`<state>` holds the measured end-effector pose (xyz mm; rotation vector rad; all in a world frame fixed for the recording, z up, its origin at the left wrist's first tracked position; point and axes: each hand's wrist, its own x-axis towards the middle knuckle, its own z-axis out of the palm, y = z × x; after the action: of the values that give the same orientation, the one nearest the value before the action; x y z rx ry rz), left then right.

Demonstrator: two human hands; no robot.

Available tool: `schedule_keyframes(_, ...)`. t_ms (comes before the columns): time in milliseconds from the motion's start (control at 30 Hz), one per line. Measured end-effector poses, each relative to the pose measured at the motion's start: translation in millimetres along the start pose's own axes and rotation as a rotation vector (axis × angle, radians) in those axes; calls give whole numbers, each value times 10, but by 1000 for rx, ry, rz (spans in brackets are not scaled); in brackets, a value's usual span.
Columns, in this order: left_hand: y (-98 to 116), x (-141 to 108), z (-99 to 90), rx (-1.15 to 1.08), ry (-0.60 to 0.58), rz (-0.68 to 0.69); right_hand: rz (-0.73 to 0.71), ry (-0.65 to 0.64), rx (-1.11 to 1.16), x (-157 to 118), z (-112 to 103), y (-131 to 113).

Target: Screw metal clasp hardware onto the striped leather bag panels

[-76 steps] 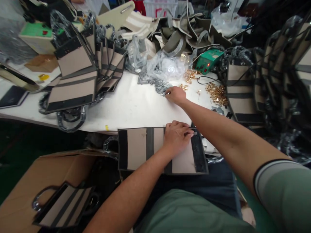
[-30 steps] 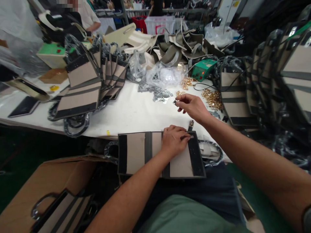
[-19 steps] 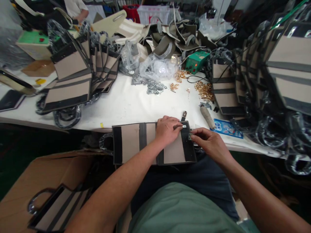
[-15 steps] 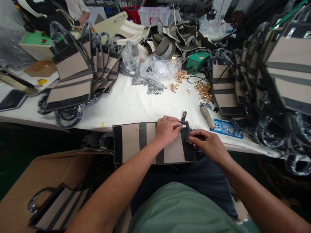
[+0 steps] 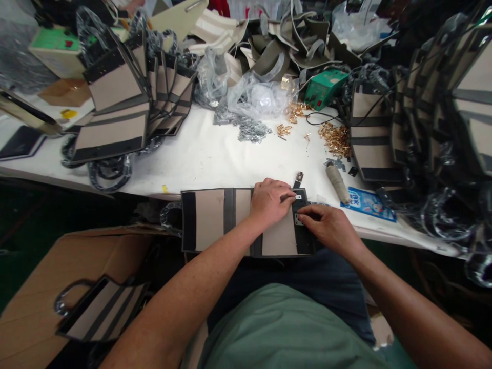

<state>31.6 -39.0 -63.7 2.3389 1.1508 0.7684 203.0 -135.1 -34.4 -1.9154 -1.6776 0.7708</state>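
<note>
Head view: your right hand (image 5: 326, 220), pinched narrow on a small metal plate (image 5: 298, 219), was over the table a second ago; now it sits at the black strip (image 5: 304, 241) of the panel (image 5: 210, 220), plate against strip, so the piece is, by judgement, at the positioning stage. Your left hand (image 5: 271, 202), unmoved, rests on the panel, fingertips at a second metal plate (image 5: 298, 197); whether it grips, you cannot tell. Panel: opened out at the table's front edge, above your lap. Surface: white table (image 5: 184, 164); silver pieces (image 5: 253, 130), heaped; gold pieces (image 5: 334, 139), scattered; wrapped tool (image 5: 337, 183), beside a blue packet (image 5: 369, 202); green box (image 5: 326, 87), behind. Room: panel stacks at both sides; cardboard carton (image 5: 77, 256), lower left.
</note>
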Motion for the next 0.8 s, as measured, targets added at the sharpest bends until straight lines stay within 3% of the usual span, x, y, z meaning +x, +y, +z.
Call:
schedule_keyframes(267, -5, 5, 1, 5, -9, 5, -122, 41, -130, -39, 60, 72)
schedule_keyframes(633, 9, 16, -9, 4, -26, -7, -318, 81, 43, -159, 30, 242)
schedule_keyframes(800, 4, 23, 3, 1, -17, -5, -291, 83, 42, -113, 64, 234)
